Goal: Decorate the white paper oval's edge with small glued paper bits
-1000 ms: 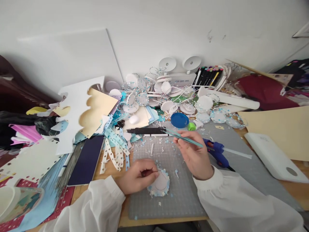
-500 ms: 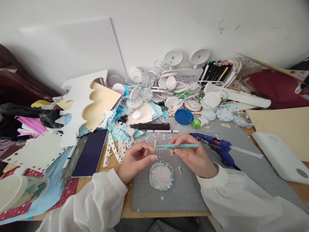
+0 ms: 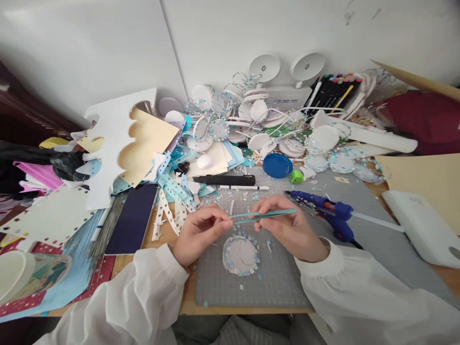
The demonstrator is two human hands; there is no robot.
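**Tweezers meet fingertips above the paper disc**

Nearest the person, two white, gathered-cuff sleeves run in from the lower corners. Between them, on the grey gridded mat [image 3: 273, 282], lies the disc [image 3: 241, 254]: a round white paper piece with a ragged rim of small pale-blue flecks. It lies flat, just below both hands and touched by neither.

The left hand [image 3: 199, 232] hovers over the mat's left edge, fingers curled, thumb and forefinger pressed together at the tweezers' tip; whether a scrap sits between them is too small to tell. The right hand [image 3: 285, 229] pinches the tweezers [image 3: 264, 215], slim, teal and flat-sided, between thumb and forefinger, the remaining fingers folded under. The tool lies almost level, its point leftward at the left fingertips.

A second ago the left hand pressed on the disc and the tweezers pointed up and away to the right; since then the left hand has lifted off, the tweezers have swung level, and the disc lies uncovered.

Just right of the right hand rests a blue glue gun [image 3: 328, 215] of glossy plastic. Beyond the hands lie a black knife [image 3: 224, 180], a thin white pen [image 3: 244, 188], a round blue lid [image 3: 277, 166] and a small green cap [image 3: 296, 177]. Farther back, white discs and punched blue strips pile up to the wall, with a row of markers [image 3: 334, 91].
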